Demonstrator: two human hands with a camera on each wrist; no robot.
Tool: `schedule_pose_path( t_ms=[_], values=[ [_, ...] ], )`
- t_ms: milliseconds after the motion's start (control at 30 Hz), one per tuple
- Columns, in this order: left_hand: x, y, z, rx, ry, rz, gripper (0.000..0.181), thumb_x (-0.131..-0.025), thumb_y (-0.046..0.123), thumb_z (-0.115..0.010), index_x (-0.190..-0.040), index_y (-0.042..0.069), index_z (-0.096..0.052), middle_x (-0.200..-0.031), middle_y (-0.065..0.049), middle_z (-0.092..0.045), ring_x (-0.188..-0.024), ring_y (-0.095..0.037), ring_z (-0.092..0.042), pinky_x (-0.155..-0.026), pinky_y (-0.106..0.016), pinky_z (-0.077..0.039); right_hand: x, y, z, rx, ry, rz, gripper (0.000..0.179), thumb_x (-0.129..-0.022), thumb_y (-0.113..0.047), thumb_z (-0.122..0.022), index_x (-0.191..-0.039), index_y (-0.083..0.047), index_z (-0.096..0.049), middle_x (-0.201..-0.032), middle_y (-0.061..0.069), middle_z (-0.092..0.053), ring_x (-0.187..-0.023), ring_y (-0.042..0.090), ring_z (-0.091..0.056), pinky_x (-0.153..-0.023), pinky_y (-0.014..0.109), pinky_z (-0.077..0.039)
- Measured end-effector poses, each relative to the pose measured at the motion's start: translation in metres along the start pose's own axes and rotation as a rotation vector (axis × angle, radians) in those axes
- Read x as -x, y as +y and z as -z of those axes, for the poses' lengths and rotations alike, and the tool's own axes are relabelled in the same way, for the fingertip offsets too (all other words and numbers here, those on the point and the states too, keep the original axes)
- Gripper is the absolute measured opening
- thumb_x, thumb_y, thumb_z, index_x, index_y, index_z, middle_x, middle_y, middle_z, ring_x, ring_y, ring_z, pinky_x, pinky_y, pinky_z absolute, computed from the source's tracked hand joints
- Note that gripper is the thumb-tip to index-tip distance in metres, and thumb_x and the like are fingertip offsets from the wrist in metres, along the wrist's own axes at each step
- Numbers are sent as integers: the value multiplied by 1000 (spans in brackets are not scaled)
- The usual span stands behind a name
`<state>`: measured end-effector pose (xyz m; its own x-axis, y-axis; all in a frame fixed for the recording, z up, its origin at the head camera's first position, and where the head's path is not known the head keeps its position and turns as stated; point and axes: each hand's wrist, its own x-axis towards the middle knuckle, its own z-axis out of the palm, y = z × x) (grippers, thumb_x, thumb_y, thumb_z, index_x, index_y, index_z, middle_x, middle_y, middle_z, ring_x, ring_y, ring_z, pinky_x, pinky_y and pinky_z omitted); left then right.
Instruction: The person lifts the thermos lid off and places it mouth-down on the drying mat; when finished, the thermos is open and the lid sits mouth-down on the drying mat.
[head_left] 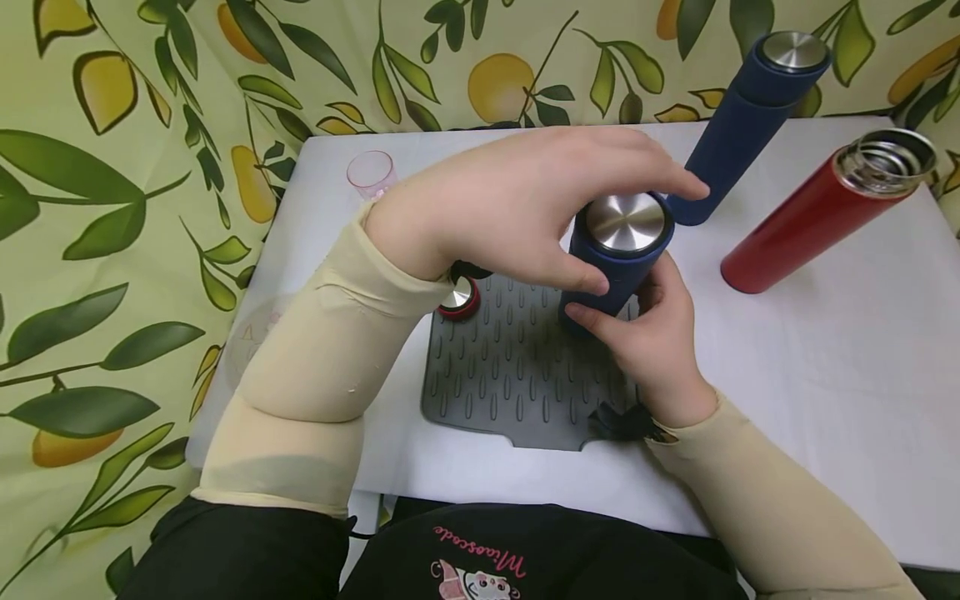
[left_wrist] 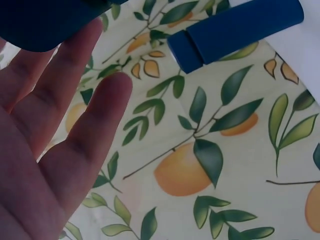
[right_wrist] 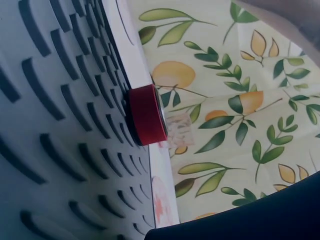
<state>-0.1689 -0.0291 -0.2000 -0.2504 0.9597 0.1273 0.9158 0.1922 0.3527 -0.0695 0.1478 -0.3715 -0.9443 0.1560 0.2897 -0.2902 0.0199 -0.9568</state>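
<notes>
A dark blue thermos (head_left: 618, 267) with a shiny steel-topped lid stands over the grey ribbed mat (head_left: 517, 358). My right hand (head_left: 656, 325) grips its lower body, thumb in front and fingers behind. Above it, my left hand (head_left: 540, 204) arches around the lid, its fingers spread and extended; whether they touch the lid is unclear. In the left wrist view those fingers (left_wrist: 82, 130) look fairly straight beside the dark blue body. On the mat's far left corner lies a red cap (right_wrist: 147, 115) with a steel top, partly behind my left wrist.
A second blue thermos (head_left: 738, 133) stands at the back right, its lid on. Beside it is a red thermos (head_left: 817, 221) with a bare steel mouth. A pink-rimmed clear glass (head_left: 371, 173) stands at the back left. Patterned cloth (head_left: 150, 250) hangs behind the white table (head_left: 825, 417).
</notes>
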Motion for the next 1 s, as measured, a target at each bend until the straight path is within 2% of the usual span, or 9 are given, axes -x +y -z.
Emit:
schedule_pose_path(
  t_ms=[200, 367, 533, 667, 800, 900, 1000],
  values=[
    [0, 2, 1, 0, -64, 16, 62, -93, 12, -82, -152, 20, -66, -147, 9, -67, -132, -1, -58, -116, -20, -41, 4, 3, 0, 56, -32, -6, 81, -76, 12, -91, -149, -8, -63, -145, 1, -66, -133, 22, -61, -114, 32, -45],
    [-1, 2, 3, -18, -119, 64, 60, -94, 15, -86, -150, 22, -68, -148, 10, -66, -135, -2, -58, -118, -19, -39, 4, 4, 0, 61, -46, 1, 82, -75, 13, -91, -149, -6, -62, -145, 0, -66, -133, 22, -61, -114, 30, -46],
    [0, 2, 2, -43, -126, 82, 60, -94, 20, -88, -150, 22, -67, -150, 10, -65, -137, -3, -57, -119, -20, -39, 4, 5, -1, 56, -61, 16, 80, -75, 14, -91, -148, -4, -62, -143, 1, -67, -132, 23, -62, -113, 30, -46],
    [2, 2, 0, -45, -116, 94, 61, -93, 21, -90, -150, 21, -67, -149, 9, -65, -135, -5, -57, -118, -21, -40, 4, 6, -1, 71, -72, 36, 77, -77, 13, -89, -147, -7, -64, -141, 3, -68, -130, 23, -62, -113, 30, -46],
    [4, 2, -7, -81, -45, 119, 60, -92, 33, -91, -146, 21, -69, -138, 6, -67, -118, -7, -61, -107, -24, -46, 4, 6, -2, 98, -62, 54, 75, -77, 12, -90, -145, -9, -65, -139, 2, -68, -129, 21, -63, -113, 29, -46],
    [2, 3, -17, -162, 76, 156, 57, -91, 51, -88, -135, 19, -73, -119, 4, -68, -99, -8, -61, -92, -27, -50, 5, 5, -3, 125, -29, 68, 78, -76, 10, -92, -147, -8, -64, -139, 1, -68, -129, 19, -63, -113, 29, -45],
    [0, 5, -26, -267, 179, 208, 66, -88, 72, -82, -121, 15, -73, -100, 4, -64, -86, -9, -59, -82, -30, -50, 6, 5, -3, 135, -12, 61, 80, -77, 8, -93, -149, -7, -62, -142, -2, -68, -131, 18, -62, -115, 30, -44]
  ],
)
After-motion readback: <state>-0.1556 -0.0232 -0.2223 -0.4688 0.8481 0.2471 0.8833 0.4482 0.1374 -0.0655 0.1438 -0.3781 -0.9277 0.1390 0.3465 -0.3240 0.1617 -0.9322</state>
